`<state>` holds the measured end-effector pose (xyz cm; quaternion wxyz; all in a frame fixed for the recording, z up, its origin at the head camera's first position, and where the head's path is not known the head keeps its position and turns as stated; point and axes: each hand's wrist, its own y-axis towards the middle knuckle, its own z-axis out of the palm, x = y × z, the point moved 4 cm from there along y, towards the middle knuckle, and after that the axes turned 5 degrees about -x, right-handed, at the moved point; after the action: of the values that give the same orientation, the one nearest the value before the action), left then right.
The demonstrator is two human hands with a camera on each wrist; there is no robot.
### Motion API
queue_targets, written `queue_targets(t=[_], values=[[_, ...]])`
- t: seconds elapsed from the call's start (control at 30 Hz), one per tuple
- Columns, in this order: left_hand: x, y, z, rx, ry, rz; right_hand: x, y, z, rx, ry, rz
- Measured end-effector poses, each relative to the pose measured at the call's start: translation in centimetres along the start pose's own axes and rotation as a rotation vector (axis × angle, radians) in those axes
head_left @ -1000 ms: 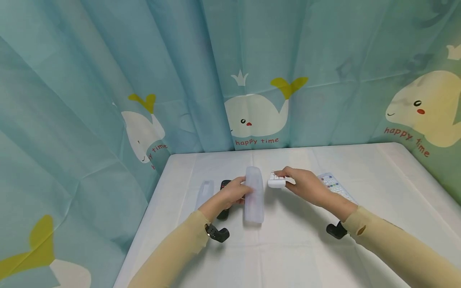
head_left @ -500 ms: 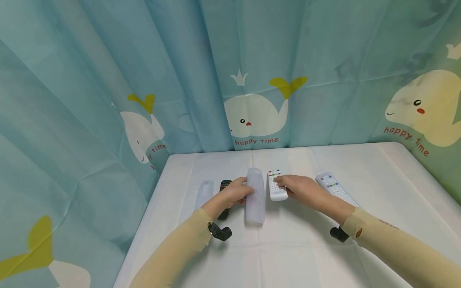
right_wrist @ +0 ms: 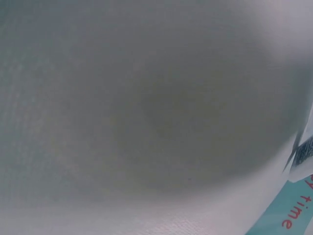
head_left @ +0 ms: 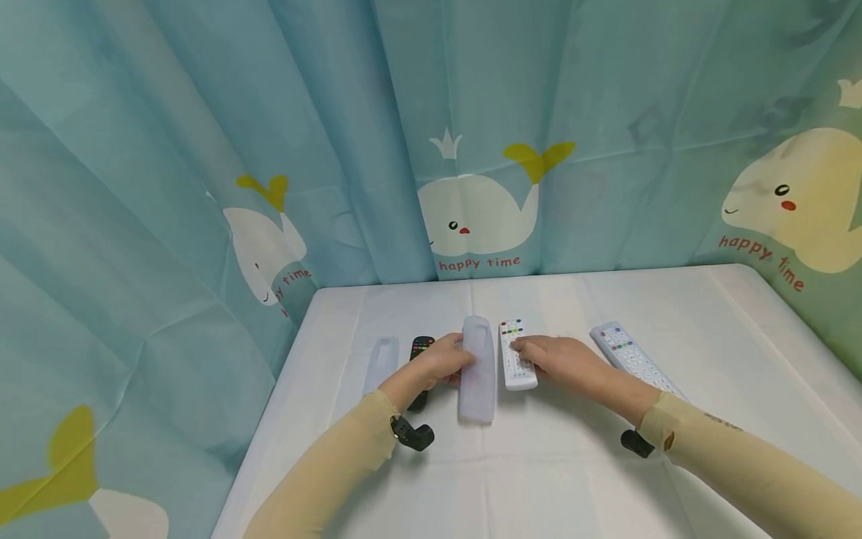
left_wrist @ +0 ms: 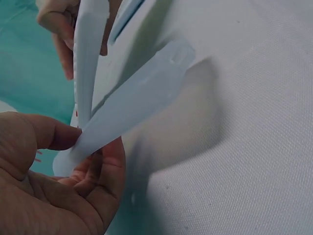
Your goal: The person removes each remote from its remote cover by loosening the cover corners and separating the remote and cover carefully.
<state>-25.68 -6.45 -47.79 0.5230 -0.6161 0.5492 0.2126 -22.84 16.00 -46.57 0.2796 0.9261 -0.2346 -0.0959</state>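
Insp. of both hands, at the white-clothed table (head_left: 539, 464): my L hand (head_left: 441, 359) gripped the long frosted cover (head_left: 478, 393) by its L edge, part-way along. Per L wrist view, my L thumb (left_wrist: 51, 134) lay on one side w/ the fingers (left_wrist: 111, 169) curled under the other, i.e. a pinch hold. The cover was raised off the cloth, w/ a soft shadow (left_wrist: 195, 117) beneath it. My R hand (head_left: 555, 355) gripped the white remote (head_left: 520, 370) along its R side, thumb over the keys, button face up, coloured keys at the far end. Pos. of remote: just R of the cover, roughly parallel, narrow gap btwn them in head view; couldn't confirm contact from L wrist view, where the two overlapped. R wrist view gave mostly blurred pale cloth, so R finger detail n/a there. Other items obs.: black remote (head_left: 422, 343), flat on the cloth, partly hidden behind my L hand; a 2nd frosted cover (head_left: 382, 363), lying further L; a 2nd pale remote (head_left: 629, 355), lying at an angle on the R, near end behind my R forearm. Black wrist cams (head_left: 412, 434) were strapped on at both beige cuffs (head_left: 377, 427). Backdrop: blue-green curtain (head_left: 337, 112) w/ whale prints (head_left: 485, 213) & "happy time" lettering in red.
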Motion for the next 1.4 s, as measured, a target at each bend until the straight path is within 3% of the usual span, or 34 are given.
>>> queue_targets(t=[0.23,0.47,0.6,0.93,1.4], values=[[0.0,-0.2,0.1,0.004,0.001,-0.001,0.5,-0.4,0.3,0.068,-0.043,-0.035],[0.2,-0.1,0.2,0.018,-0.003,-0.011,0.8,-0.9,0.9,0.067,-0.072,-0.108],[0.3,-0.2,0.2,0.011,0.068,0.028,1.0,-1.1,1.0,0.064,-0.079,-0.139],[-0.7,-0.8,0.4,0.036,0.287,0.2,1.3,-1.3,1.1,0.079,-0.103,-0.22],[-0.5,-0.9,0.4,0.02,0.389,0.194,1.2,-1.5,1.7,0.042,-0.124,-0.286]])
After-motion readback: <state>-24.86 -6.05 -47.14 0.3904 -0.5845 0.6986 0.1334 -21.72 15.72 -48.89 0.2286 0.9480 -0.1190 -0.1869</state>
